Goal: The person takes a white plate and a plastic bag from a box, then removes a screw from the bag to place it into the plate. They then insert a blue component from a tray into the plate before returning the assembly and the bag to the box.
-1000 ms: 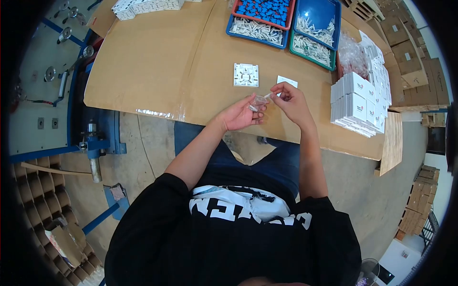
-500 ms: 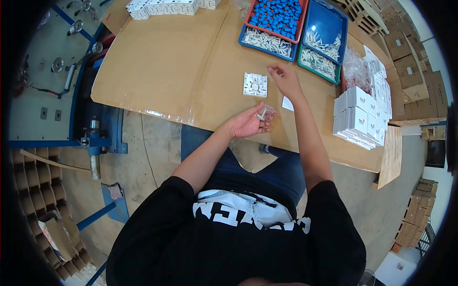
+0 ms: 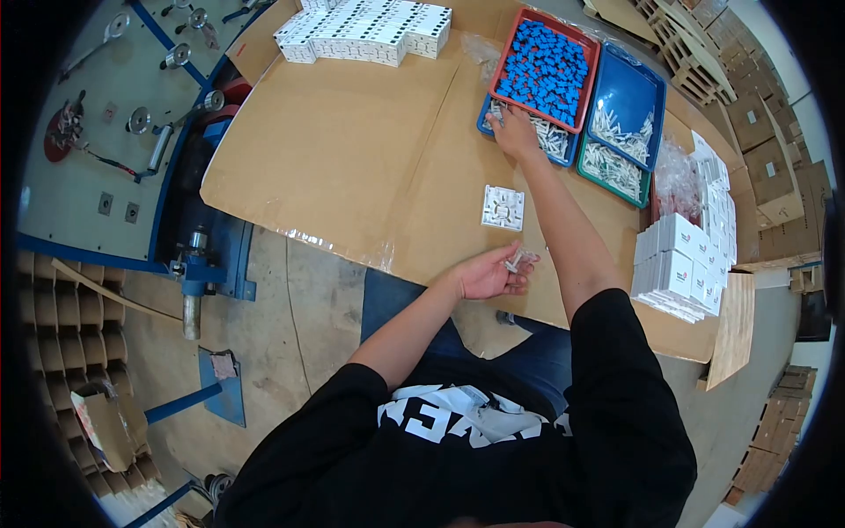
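Observation:
My left hand [image 3: 489,272], palm up near the table's front edge, holds a small clear bag with white pieces [image 3: 521,261] in its curled fingers. My right hand [image 3: 514,132] reaches into the left end of the lower blue tray [image 3: 560,161], at the white plastic pieces [image 3: 552,141]; its fingertips are partly hidden among them. Between the two hands a square white part [image 3: 503,208] lies on the cardboard tabletop. A red tray [image 3: 589,41] of blue pieces rests over the back of that blue tray.
Another blue tray [image 3: 662,88] sits over a green tray [image 3: 647,189], both with white pieces. Stacked white boxes [image 3: 676,264] stand at the right, beside clear plastic bags [image 3: 679,179]. Rows of white parts [image 3: 361,35] line the back left. Blue machinery [image 3: 202,264] is left of the table.
My right hand has moved from beside the square white part up and away to the lower blue tray. My left hand still holds the clear bag. The whole view has shifted.

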Motion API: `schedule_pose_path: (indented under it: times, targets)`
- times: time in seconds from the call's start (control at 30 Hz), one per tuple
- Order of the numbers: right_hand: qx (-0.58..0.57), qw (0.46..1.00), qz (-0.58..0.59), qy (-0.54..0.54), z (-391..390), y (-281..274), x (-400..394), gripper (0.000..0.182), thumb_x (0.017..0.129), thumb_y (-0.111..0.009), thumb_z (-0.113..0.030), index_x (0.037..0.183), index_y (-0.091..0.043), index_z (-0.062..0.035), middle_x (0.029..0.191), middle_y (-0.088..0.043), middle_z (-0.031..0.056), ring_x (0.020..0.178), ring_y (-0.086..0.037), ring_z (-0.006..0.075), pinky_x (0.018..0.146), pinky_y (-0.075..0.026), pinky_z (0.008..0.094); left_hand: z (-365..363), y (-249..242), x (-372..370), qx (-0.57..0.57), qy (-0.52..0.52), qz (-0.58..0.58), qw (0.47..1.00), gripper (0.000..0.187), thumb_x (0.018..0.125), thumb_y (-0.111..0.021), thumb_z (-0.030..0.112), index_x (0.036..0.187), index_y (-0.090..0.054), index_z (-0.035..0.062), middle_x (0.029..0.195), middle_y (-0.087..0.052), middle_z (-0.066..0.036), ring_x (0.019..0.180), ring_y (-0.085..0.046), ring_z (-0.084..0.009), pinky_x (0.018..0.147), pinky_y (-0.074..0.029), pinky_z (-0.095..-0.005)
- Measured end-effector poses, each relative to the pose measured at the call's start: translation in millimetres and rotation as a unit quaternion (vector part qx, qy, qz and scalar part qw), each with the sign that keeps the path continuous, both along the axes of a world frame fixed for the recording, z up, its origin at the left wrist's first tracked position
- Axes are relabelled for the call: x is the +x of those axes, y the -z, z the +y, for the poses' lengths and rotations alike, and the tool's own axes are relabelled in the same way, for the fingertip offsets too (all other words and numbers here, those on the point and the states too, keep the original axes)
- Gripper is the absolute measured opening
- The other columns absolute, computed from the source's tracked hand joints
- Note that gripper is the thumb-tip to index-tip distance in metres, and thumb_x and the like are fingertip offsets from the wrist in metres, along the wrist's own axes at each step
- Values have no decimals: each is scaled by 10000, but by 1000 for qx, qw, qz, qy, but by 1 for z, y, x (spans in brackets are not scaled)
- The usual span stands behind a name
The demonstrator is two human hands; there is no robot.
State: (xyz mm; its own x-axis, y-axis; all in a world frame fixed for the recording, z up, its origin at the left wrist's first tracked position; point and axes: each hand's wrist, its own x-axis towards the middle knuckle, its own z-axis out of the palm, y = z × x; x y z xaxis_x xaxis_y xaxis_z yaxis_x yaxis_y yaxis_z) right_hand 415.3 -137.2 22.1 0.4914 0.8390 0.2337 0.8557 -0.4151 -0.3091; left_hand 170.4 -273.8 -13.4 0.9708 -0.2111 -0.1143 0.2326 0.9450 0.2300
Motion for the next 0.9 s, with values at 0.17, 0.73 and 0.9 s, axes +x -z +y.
schedule_pose_path:
  times: [0.17, 0.73, 0.9]
  targets:
    - [99, 994, 22, -33, -22, 11, 10, 430, 1010, -574, -346, 1279, -659, -22, 1327, -630, 166, 1284, -554, 351, 1075, -443, 464, 0, -4, 1, 7, 2, 8, 1000, 545, 1084, -399, 492, 1351, -559, 45, 1049, -627, -26, 937, -607, -173, 971, -497, -400]
    - [302, 811, 499, 54, -275, -42, -108, 153, 972, -648, -6, 1118, -608, 20, 1028, -750, 165, 916, -719, 173, 809, -574, 278, -3, 5, 1, 12, -18, 16, 1000, 471, 1073, -466, 458, 1304, -603, 71, 1054, -658, -29, 920, -604, -161, 943, -500, -383]
    - [294, 826, 478, 48, -273, -30, -125, 122, 972, -650, -10, 1085, -615, 17, 1008, -756, 145, 885, -713, 146, 787, -553, 250, -4, 9, -1, 6, -6, -12, 1000, 429, 1073, -476, 444, 1282, -607, 93, 1071, -656, -25, 944, -602, -162, 957, -499, -389]
